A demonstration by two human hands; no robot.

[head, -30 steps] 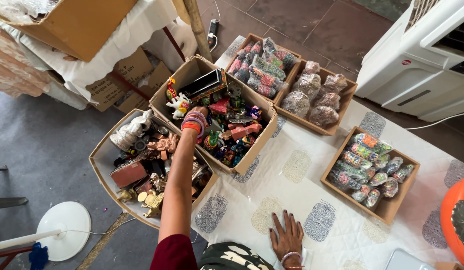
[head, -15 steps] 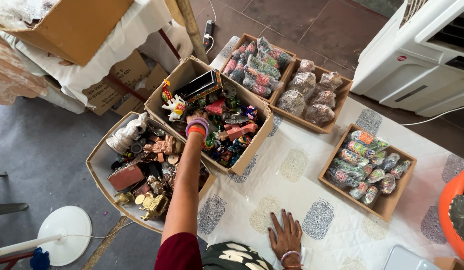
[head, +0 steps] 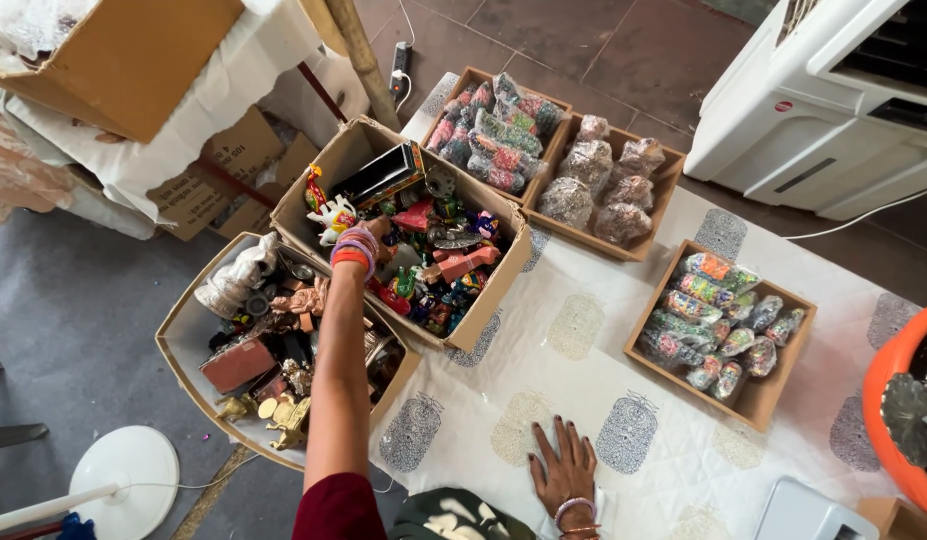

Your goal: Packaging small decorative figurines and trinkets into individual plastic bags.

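A white patterned cloth covers the surface [head: 583, 400] above grey floor. At its left edge, a box of metal figurines [head: 188, 350] overhangs. The left hand [head: 368, 235] reaches into the cardboard box of painted toys [head: 488, 300], its grip hidden. The right hand [head: 563, 465] lies spread flat on open cloth. Wooden trays of wrapped bundles [head: 753, 395] sit rightward.

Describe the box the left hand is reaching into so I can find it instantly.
Start at the white patterned tablecloth. At its left edge sits an open cardboard box, where the left hand reaches. Unlike the wooden trays of wrapped bundles, it holds loose, colourful painted figurines.
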